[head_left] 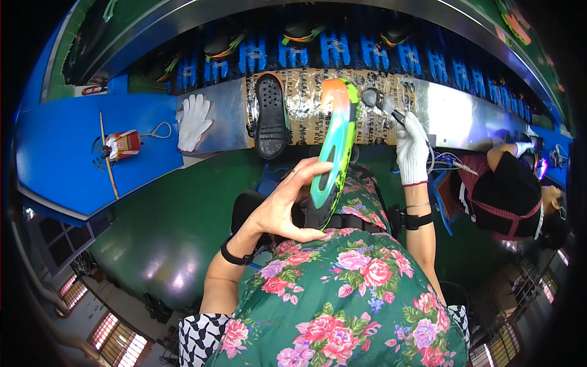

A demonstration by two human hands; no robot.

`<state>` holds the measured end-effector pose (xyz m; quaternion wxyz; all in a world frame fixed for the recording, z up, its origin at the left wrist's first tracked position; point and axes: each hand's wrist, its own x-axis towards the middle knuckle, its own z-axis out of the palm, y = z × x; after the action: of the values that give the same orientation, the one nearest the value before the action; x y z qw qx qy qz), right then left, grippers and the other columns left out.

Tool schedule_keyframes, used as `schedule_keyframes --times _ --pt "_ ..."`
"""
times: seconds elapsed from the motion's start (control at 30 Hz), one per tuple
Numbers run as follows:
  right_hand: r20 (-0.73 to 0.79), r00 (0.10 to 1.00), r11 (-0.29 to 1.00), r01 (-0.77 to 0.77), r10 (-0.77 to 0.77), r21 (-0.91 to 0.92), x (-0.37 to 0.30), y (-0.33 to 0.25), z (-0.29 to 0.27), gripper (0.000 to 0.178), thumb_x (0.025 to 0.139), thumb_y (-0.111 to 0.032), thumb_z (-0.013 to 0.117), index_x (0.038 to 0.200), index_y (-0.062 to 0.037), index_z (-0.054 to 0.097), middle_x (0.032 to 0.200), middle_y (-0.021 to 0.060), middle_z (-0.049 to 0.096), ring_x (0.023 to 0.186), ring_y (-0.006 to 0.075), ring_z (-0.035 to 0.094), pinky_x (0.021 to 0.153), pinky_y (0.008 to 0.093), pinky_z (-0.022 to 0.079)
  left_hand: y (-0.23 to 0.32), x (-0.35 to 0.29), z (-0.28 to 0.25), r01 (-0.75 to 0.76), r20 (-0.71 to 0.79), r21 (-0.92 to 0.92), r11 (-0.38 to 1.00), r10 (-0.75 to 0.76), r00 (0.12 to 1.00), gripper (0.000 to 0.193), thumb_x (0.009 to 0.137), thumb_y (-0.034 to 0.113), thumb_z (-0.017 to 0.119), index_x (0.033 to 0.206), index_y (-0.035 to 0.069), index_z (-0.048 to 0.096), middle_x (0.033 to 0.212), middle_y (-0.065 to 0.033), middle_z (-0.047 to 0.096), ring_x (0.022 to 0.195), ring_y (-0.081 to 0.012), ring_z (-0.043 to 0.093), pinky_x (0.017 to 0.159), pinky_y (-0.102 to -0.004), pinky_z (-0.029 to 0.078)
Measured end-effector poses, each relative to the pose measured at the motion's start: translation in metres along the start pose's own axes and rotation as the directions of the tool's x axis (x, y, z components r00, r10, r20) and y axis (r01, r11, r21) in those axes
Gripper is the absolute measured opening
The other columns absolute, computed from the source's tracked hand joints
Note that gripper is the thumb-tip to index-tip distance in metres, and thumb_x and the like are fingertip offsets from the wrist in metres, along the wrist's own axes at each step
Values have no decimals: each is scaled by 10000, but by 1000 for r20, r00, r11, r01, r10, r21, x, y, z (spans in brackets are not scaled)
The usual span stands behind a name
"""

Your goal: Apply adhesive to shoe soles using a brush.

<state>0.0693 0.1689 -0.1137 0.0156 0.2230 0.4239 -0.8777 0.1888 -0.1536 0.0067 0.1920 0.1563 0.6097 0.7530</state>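
Observation:
My left hand, bare, grips the heel end of a shoe sole held on edge in front of my apron. That sole is orange at the toe, teal along its side and black with bright green at the rim. My right hand, in a white knit glove, is closed on a brush-like tool with a dark handle. The tool's pale end lies by a small round dark-and-silver thing, whose kind I cannot make out. A black sole with small holes lies on the bench, left of the held sole.
The bench has patterned brown paper under clear film. A spare white glove lies at its left. A blue table bears a red box and a thin stick. Blue racks with shoes run behind. A co-worker sits right.

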Motion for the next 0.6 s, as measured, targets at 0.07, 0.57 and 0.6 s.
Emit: schedule_keyframes --times 0.07,0.57,0.6 --pt "-13 1000 1000 -1 1 5 -2 0 -2 256 954 -10 672 1200 59 655 1051 103 684 854 145 637 691 242 503 -3 3 2 -30 25 69 997 29 999 1053 618 167 929 1513 122 376 1484 -170 325 1336 -315 488 1060 -433 491" --pt "-56 993 992 97 -101 -76 -17 -17 38 285 1007 -153 660 1223 33 656 1070 98 696 820 119 641 670 208 507 -4 41 13 -322 16 320 891 335 942 1247 484 412 1040 1460 174 303 1396 -251 352 1287 -391 455 990 -480 515" --pt "-37 990 986 130 -135 -102 -20 -19 44 291 1019 -168 643 1235 28 652 1122 116 701 886 144 673 695 229 519 -3 48 16 -337 38 290 896 342 939 1251 482 405 1043 1463 188 296 1389 -251 358 1271 -390 466 974 -483 518"
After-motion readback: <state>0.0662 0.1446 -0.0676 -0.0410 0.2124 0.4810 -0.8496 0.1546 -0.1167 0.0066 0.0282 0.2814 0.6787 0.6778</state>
